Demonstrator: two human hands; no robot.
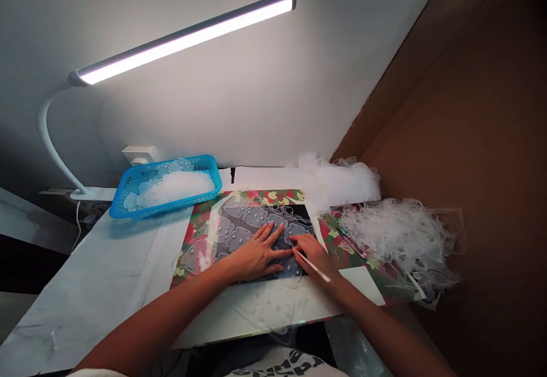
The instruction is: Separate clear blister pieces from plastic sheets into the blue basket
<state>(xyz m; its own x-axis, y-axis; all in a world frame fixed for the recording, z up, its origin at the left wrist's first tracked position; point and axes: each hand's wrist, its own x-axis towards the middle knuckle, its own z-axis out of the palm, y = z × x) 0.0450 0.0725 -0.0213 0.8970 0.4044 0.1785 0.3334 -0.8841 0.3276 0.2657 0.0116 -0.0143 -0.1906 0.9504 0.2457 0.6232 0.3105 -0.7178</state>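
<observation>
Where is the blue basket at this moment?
In the head view, the blue basket sits left of centre on the table, right of the lamp's base.

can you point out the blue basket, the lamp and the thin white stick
Blue basket (166,208): head view, on its front wall.
Lamp (188,42): head view, middle of its lit strip.
Thin white stick (311,264): head view, middle of its shaft.
</observation>
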